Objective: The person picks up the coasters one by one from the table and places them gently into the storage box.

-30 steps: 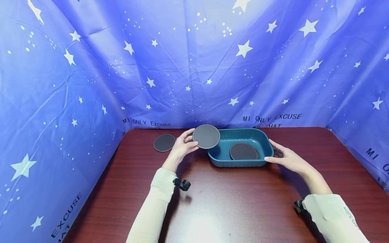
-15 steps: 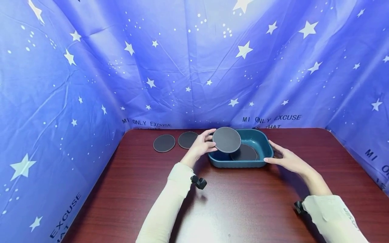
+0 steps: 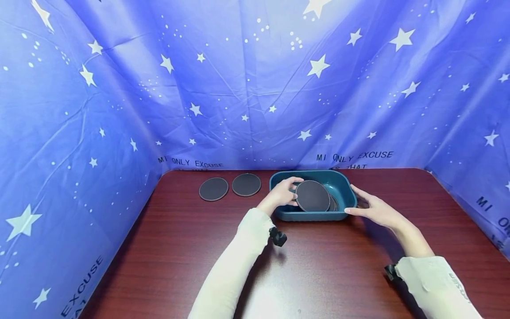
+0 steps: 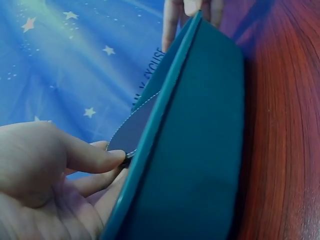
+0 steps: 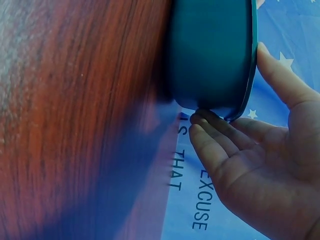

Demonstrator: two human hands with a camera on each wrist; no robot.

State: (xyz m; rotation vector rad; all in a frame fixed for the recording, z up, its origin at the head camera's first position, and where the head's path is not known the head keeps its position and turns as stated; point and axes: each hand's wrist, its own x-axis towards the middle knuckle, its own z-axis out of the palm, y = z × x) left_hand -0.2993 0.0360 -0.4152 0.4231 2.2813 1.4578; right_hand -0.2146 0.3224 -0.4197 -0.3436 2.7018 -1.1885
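Note:
A dark round coaster [image 3: 312,196] with a stitched edge is pinched between the thumb and fingers of my left hand [image 3: 283,192]. It is tilted inside the teal rectangular bin [image 3: 311,216], over other dark coasters [image 3: 334,204] stacked there and mostly covered by it. In the left wrist view, the thumb [image 4: 107,161] presses the coaster's edge just behind the bin's rim. My right hand [image 3: 378,210] holds the bin's right end, its thumb [image 5: 275,70] at the rim and its fingers against the outer wall.
Two more dark coasters, one farther left [image 3: 213,189] and one nearer the bin [image 3: 246,184], lie flat on the reddish wooden table [image 3: 179,257]. A blue star-printed curtain [image 3: 247,88] stands along the table's back and sides.
My left hand has moved right and down, carrying the coaster from beside the bin's left end into it. The right hand stays at the bin's right end.

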